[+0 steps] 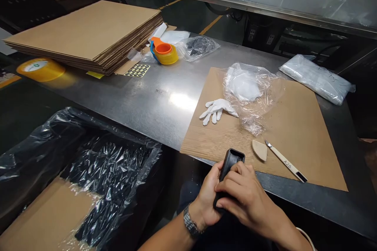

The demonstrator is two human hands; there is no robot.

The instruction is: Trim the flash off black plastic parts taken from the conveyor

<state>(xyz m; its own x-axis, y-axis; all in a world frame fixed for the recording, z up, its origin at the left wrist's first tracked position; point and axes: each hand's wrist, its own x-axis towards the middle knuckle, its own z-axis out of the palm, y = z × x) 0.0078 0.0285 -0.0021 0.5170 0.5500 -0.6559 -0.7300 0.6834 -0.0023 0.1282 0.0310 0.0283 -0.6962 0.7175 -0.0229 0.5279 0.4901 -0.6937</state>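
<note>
My left hand (207,193) is wrapped round a black, hollow, rectangular plastic part (235,156), held just off the table's front edge. My right hand (242,191) lies over the same part with its fingers bent, pressing on its upper side; whether it pinches something small as well is hidden. On the cardboard sheet (297,133) beyond, a beige wedge-shaped pad (259,150) lies beside a craft knife (286,161) marked A26. A white glove (218,110) rests farther back, touching a clear plastic bag (250,86) with white material inside.
A steel table (141,98) carries a stack of cardboard sheets (85,31), an orange tape dispenser (165,51), a yellow tape roll (40,69), a sticker sheet (138,70) and a wrapped clear packet (316,78). At lower left stands a box lined with black plastic (118,164), bagged black items inside.
</note>
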